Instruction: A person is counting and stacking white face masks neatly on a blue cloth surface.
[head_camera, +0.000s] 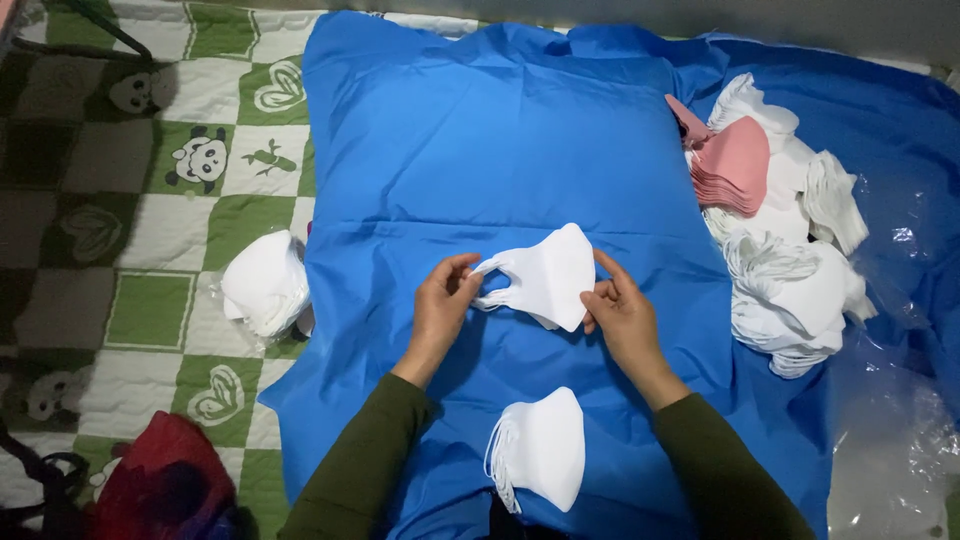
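Holding a white mask up over the blue cloth, both hands are at work on it. The left hand pinches the ear loop end between thumb and fingers, and the right hand grips the opposite edge, fingers closed on the fabric. The mask sits between the two hands, folded flat, just above the middle of the cloth.

Nearer the body, a neat stack of white masks lies on the cloth between the two green sleeves, well apart from the held one. Off to the right, a loose heap of white masks spreads over the cloth, with a pink stack resting at its upper edge. Clear plastic lies crumpled at the right edge.

On the left, another white bundle sits in clear wrap, just beside the cloth's edge, on a green and white quilt. A red bag lies at bottom left.
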